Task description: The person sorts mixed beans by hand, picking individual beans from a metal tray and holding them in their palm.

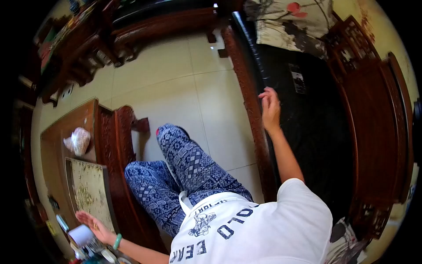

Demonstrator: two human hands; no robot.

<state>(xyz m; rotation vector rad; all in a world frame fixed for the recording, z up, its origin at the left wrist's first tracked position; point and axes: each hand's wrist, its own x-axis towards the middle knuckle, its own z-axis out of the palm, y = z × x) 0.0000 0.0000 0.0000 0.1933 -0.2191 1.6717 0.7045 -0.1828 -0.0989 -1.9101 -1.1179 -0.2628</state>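
Lower left of the frame: the left hand (97,228), wearing a green bracelet (117,241), extends over the tabletop (63,125), fingers outstretched, grip wide. Just beside it, nearer the bottom edge, stands a white cylinder (82,236), smooth and pale. Above, at centre left, a clear bag (79,141) holds indistinct pale contents; below this, a shallow tray (90,187) shows dark flecks on a light base. Right of centre: the right hand (271,110), fingers loosely bent, grip slack, above the black seat's (314,127) edge.
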